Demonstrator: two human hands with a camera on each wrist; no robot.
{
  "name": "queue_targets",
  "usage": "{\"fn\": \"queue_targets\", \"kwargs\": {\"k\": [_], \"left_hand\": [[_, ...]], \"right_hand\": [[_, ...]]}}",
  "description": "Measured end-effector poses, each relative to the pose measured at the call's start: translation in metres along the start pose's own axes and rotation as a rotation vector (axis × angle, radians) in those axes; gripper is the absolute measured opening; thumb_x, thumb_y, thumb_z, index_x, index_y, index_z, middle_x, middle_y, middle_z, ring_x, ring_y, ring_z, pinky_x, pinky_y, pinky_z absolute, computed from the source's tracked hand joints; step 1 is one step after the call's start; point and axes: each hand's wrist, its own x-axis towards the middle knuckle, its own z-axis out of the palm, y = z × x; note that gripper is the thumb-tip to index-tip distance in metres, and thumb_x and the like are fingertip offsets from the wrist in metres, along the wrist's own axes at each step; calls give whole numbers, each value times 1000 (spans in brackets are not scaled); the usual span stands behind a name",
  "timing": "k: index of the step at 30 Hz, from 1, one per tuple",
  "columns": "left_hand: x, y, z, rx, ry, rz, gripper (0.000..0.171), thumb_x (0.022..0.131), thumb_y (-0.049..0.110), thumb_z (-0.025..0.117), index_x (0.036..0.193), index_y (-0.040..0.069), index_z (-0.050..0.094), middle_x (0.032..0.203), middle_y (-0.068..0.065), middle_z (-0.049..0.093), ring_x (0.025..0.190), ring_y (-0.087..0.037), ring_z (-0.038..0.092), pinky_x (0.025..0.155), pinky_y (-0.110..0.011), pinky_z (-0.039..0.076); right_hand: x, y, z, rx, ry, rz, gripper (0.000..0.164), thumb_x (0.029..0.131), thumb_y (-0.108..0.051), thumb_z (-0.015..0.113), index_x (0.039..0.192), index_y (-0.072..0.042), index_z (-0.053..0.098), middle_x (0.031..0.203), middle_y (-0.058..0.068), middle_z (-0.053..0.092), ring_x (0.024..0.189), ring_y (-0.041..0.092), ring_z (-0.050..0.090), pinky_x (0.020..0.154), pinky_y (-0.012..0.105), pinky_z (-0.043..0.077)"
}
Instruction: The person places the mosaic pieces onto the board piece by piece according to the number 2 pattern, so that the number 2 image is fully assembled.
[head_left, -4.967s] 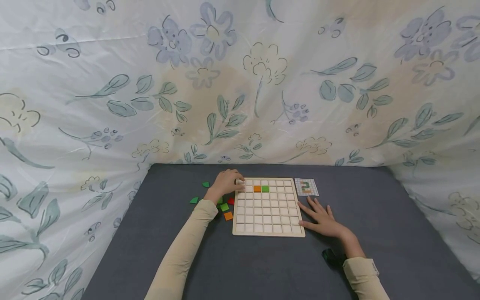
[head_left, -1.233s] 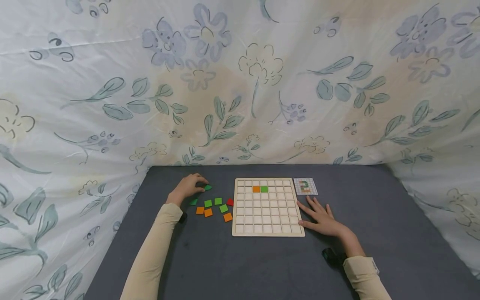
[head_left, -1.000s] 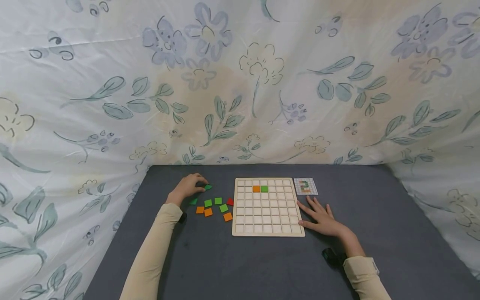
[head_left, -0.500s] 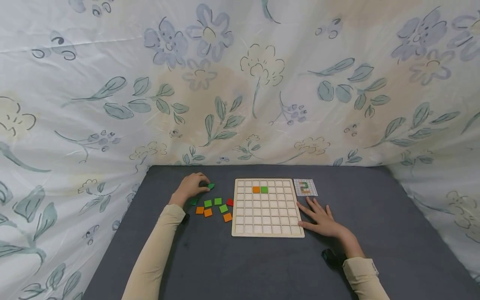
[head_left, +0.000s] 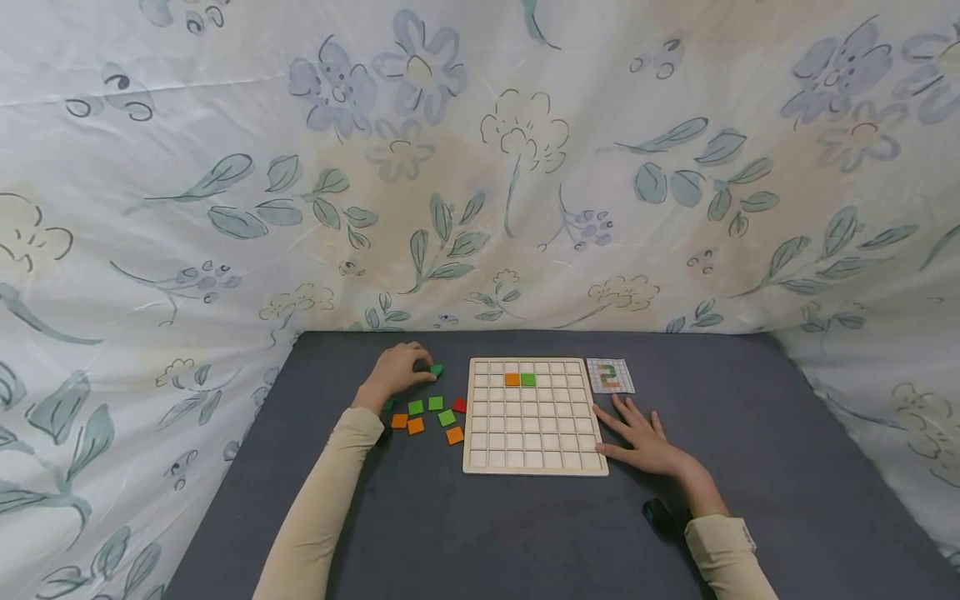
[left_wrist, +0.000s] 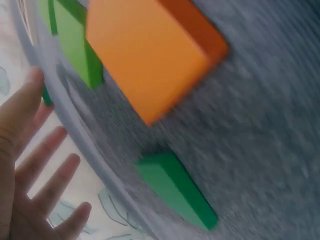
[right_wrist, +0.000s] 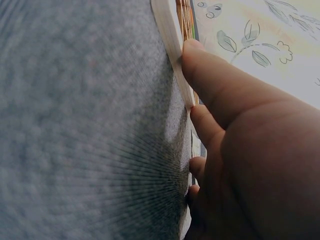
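Between thumb and forefinger my left hand (head_left: 397, 370) pinches a dark green tile (head_left: 437, 369) left of the wooden grid board (head_left: 536, 467). In the left wrist view the same tile (left_wrist: 46, 96) shows as a sliver behind the thumb. Fingers spread, my right hand (head_left: 641, 435) rests by the board's right edge, thumb and forefinger touching it. An orange square tile (head_left: 512, 380) and a light green square tile (head_left: 528, 380) sit side by side in the board's second row. Another dark green tile (left_wrist: 177, 190) with a curved side lies under the left wrist.
Loose square tiles lie left of the board: orange ones (head_left: 455, 436), light green ones (head_left: 436, 403) and a red one (head_left: 460, 406) at its edge. A small pattern card (head_left: 610, 376) lies at the board's upper right. A floral curtain (head_left: 525, 167) hangs behind the dark table (head_left: 510, 542).
My left hand has gone from the board to a dark green tile, gripped it and drawn it rightwards toward the board. My right hand has stayed in place.
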Motion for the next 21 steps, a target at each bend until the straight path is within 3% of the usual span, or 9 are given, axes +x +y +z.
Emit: {"fn": "queue_targets", "kwargs": {"k": [15,21], "left_hand": [[12,25,8,-2,14,65,29,79,44,70,93,18,71,110,-5,62,99,-26,57,89,-45,47],[18,34,12,-7,-6,54,30,79,43,70,96,18,71,112,-3,62,101,-25,57,91,-43,46]], "right_hand": [[1,3,1,8,2,-8,71,89,-47,55,147,-17,28,153,24,7,138,46,-1,101,69,-11],[1,1,1,-3,2,1,72,89,-48,56,147,-16,29,152,24,8,138,47,0,101,70,-11]]}}
